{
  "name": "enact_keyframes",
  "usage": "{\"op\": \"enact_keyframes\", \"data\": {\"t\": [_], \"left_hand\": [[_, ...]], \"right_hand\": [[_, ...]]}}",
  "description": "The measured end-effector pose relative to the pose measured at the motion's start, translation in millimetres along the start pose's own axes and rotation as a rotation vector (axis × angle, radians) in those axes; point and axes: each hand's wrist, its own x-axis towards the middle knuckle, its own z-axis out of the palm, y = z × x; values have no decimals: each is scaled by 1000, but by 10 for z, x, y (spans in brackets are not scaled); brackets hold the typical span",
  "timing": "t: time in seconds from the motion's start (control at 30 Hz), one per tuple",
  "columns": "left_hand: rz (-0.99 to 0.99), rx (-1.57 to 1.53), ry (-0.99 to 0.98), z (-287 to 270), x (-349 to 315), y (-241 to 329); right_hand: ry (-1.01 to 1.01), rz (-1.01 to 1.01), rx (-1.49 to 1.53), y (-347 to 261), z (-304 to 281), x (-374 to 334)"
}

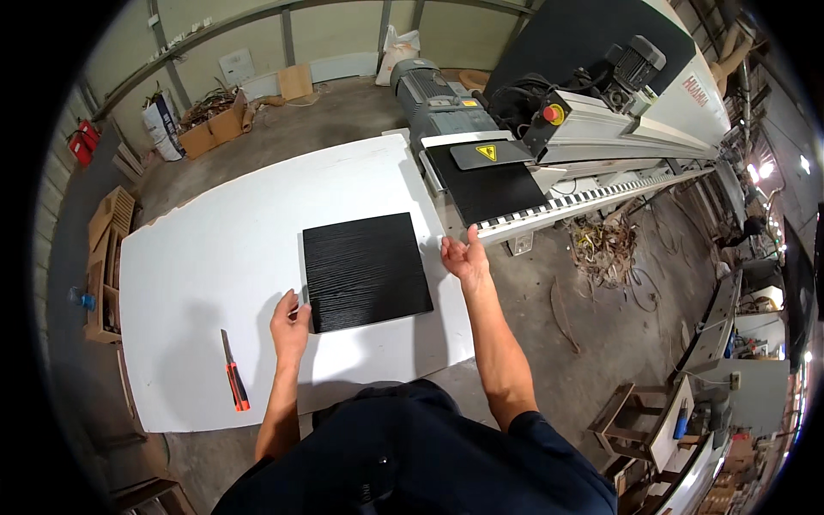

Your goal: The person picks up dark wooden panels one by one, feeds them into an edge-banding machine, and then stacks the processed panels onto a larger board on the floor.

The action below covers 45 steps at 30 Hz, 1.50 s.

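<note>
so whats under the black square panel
The black panel lies flat on the white table; left hand touches its corner. Anything directly beneath it is hidden.

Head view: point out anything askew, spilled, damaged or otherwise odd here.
Mostly in order. The black panel lies flat but slightly turned against the white table edges. A tangle of scrap strips litters the floor beneath the machine. An orange utility knife lies loose by the table's near edge.

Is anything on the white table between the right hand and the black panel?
Nothing visible. The right hand hangs open just off the black panel's right edge, with only bare white table between. The left hand touches its lower-left corner.
</note>
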Motion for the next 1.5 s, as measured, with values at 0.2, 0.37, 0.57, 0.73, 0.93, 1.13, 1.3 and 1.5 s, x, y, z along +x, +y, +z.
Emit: {"op": "enact_keyframes", "data": {"t": [0.2,0.37,0.57,0.73,0.93,1.13,1.3,1.5], "left_hand": [[89,-65,-90,284,-46,193],[52,-203,-293,468,-88,415],[-344,-758,-493,1037,161,489],[-317,-894,-529,916,201,400],[-406,-819,-483,264,227,233],[-298,-193,-456,93,236,117],[267,511,-465,-4,79,-69],[294,640,-430,42,-24,-63]], "right_hand": [[-211,-232,10,155,158,254],[-268,-107,-175,374,130,257],[-370,60,-367,1118,-47,-883],[-281,-11,-424,1316,-286,-1194],[-181,-426,-422,571,-789,-763],[-160,-1028,-1347,757,-859,-890],[-152,-903,-1442,815,-927,-932],[-319,-1202,-1771,751,-916,-975]]}}
